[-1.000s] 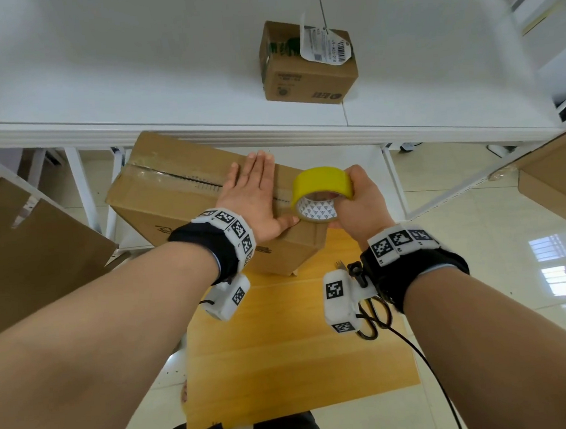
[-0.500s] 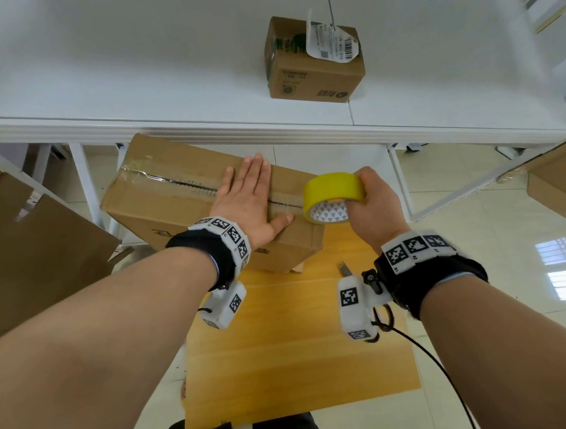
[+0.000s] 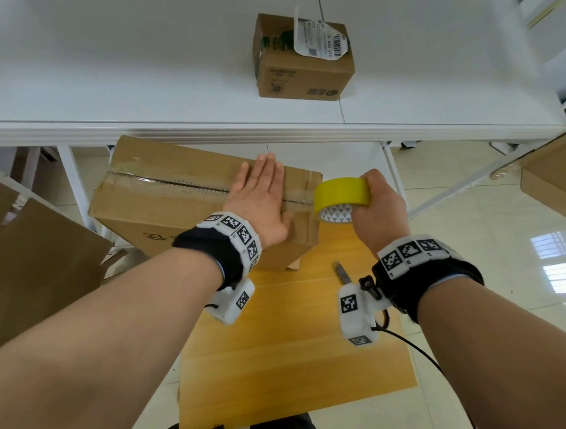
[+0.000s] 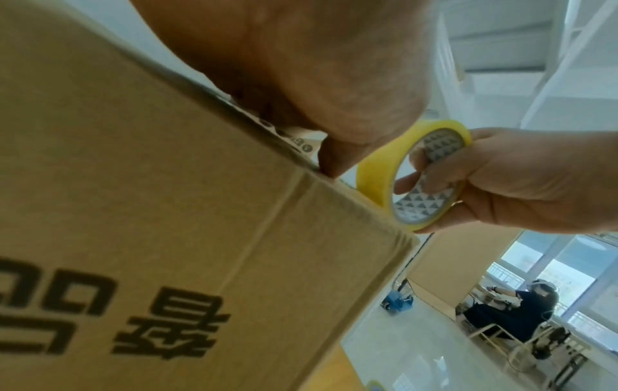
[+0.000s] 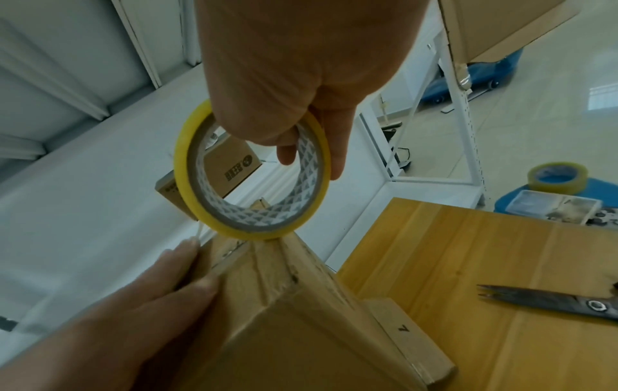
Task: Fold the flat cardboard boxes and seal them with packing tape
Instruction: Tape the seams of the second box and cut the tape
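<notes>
The room was bright with daylight. Windows (image 4: pixel 548 267) let the light in, and they showed as shiny white patches on the floor (image 3: pixel 553 262). The white table (image 3: pixel 130 57) looked washed out, almost glowing. My arms looked huge and stretched near the bottom, and straight edges bent at the sides. My left hand (image 4: pixel 301 66) was so close to its camera that it looked dark and fuzzy. The box (image 4: pixel 133 211) print was soft too.
</notes>
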`<state>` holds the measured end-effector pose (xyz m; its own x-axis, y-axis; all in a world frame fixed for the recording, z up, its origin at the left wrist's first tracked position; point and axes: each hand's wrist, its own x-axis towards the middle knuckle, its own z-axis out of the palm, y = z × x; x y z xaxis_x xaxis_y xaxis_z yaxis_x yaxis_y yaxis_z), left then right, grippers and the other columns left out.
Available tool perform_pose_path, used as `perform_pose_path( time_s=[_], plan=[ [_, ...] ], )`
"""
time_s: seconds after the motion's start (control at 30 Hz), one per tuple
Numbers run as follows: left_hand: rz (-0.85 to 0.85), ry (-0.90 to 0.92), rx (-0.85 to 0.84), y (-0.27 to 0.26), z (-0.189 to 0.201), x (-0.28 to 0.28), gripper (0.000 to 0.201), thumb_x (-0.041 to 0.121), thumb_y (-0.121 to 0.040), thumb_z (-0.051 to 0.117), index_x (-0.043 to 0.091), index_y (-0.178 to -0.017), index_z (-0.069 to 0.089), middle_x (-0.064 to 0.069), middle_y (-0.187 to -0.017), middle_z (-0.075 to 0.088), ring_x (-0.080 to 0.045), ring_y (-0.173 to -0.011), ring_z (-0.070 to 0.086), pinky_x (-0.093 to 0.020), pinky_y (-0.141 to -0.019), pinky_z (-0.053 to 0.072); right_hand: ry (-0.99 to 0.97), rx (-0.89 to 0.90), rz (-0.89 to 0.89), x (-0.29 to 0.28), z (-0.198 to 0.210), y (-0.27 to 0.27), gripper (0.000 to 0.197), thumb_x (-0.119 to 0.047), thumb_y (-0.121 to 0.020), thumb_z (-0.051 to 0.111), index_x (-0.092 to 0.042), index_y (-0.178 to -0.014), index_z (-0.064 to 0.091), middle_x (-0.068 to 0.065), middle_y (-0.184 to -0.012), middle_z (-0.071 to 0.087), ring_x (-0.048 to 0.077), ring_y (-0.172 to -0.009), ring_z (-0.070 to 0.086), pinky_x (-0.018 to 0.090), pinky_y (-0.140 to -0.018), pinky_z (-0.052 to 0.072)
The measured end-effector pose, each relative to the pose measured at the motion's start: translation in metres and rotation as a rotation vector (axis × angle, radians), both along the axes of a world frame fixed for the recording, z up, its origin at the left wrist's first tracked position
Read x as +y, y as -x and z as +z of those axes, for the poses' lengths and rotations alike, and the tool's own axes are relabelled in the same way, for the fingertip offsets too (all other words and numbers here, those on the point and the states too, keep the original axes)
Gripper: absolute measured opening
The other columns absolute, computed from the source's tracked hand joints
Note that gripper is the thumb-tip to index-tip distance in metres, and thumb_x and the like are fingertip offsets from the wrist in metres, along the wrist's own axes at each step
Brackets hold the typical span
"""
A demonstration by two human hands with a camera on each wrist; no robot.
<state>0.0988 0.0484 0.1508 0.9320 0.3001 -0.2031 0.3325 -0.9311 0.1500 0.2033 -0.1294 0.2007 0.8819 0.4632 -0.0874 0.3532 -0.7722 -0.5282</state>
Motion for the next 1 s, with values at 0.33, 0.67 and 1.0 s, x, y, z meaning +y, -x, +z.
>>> perform_pose_path(
  time_s=[0.33,0.67,1.0],
  plan=[
    [-0.007,0.038,0.051,-0.001,-0.008,-0.004,0.126,0.096,-0.061,0.005,0.011,-0.149,-0.021,-0.007,-0.156,-0.029,-0.020,-0.144,-0.026,-0.045,-0.119,-0.008,-0.011,0.048,-0.006,-0.002,-0.007,-0.006,0.028,-0.002,-0.084,0.055,-0.016,-0.108,0.055,0.006,-0.084,0.061,0.026,-0.078,0.057,0.025,-0.054,0.035],
    [0.069,0.087,0.094,0.029,-0.037,-0.007,0.118,0.091,-0.070,0.012,0.010,-0.144,-0.032,-0.007,-0.150,-0.040,-0.021,-0.138,-0.037,-0.048,-0.118,-0.011,0.040,0.036,-0.047,-0.015,-0.024,-0.013,0.028,0.000,-0.082,0.051,-0.014,-0.106,0.055,0.011,-0.075,0.060,0.026,-0.067,0.054,0.027,-0.052,0.039],
    [0.043,0.105,0.079,-0.023,-0.033,-0.019,0.112,0.083,-0.076,0.024,0.011,-0.150,-0.020,-0.007,-0.156,-0.027,-0.020,-0.143,-0.026,-0.046,-0.119,-0.008,0.126,0.119,-0.062,-0.012,-0.039,-0.035,0.029,-0.005,-0.088,0.051,-0.016,-0.114,0.055,0.007,-0.086,0.061,0.027,-0.078,0.055,0.027,-0.053,0.034]
  ],
)
